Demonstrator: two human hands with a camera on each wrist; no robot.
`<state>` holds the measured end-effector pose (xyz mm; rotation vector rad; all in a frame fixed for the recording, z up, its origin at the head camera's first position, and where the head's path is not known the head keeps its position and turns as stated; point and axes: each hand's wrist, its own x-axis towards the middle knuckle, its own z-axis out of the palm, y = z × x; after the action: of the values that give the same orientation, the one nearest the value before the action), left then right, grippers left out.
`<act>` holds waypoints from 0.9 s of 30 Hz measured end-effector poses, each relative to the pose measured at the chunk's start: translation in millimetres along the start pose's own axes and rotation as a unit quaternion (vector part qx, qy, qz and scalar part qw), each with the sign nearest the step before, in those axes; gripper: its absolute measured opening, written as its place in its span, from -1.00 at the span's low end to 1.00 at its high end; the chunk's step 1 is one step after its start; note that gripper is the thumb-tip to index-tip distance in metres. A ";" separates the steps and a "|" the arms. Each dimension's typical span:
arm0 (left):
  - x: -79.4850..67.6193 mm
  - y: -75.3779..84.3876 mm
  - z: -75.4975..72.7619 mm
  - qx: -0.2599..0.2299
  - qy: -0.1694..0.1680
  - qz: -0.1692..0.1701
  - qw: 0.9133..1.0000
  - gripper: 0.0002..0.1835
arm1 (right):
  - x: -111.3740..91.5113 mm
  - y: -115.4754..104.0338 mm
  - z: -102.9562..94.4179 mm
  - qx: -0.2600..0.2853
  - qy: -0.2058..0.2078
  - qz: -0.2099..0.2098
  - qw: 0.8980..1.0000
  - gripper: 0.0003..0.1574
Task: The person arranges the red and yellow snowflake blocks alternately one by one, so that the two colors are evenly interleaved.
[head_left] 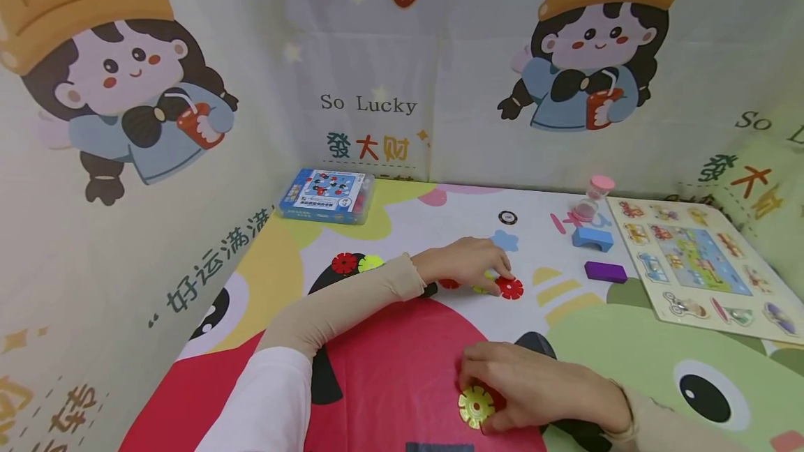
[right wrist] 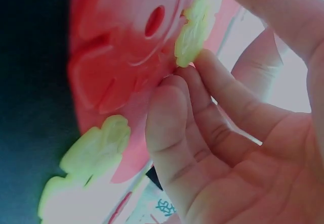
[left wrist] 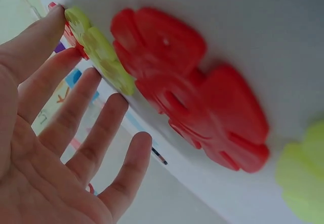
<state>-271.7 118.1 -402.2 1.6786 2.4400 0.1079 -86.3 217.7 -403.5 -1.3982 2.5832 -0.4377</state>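
In the head view, my left hand [head_left: 467,261] reaches across to a row of flower-shaped plastic discs. Its thumb and forefinger pinch the red disc [head_left: 511,289] at the row's right end; the other fingers are spread. Beside that disc is a yellow disc [left wrist: 101,52], then a larger-looking red disc [left wrist: 177,90] under the left wrist. My right hand [head_left: 524,382], nearer the front, pinches a yellow disc [head_left: 476,407] between thumb and forefinger. In the right wrist view, another red disc [right wrist: 126,47] and a pale yellow disc [right wrist: 91,155] lie close beside the fingers, mostly hidden from the head view.
Further left in the row are a red disc [head_left: 343,264] and a yellow one [head_left: 370,263]. A plastic box [head_left: 326,196] stands at the back left. Toward the right are a poker chip [head_left: 507,217], a sand timer [head_left: 592,199], blue [head_left: 592,238] and purple blocks [head_left: 606,272], and a puzzle board [head_left: 710,264].
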 end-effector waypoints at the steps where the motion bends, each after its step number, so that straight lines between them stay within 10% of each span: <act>1: 0.5 0.1 0.5 0.003 0.003 0.002 1.000 -0.52 | 0.8 -0.5 -0.4 0.006 -0.003 0.003 1.000 -0.58; 19: 0.7 1.4 -2.0 0.012 0.004 -0.010 1.000 -0.53 | -2.0 -5.3 0.5 0.004 0.027 -0.033 0.999 -0.54; 27: 4.0 -1.0 2.3 0.007 0.010 0.000 1.000 -0.56 | -19.4 34.5 -31.4 0.032 0.120 0.068 0.990 -0.53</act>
<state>-273.6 121.4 -405.0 1.6918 2.4597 0.1091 -112.0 257.3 -385.3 -1.2064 2.8029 -0.6996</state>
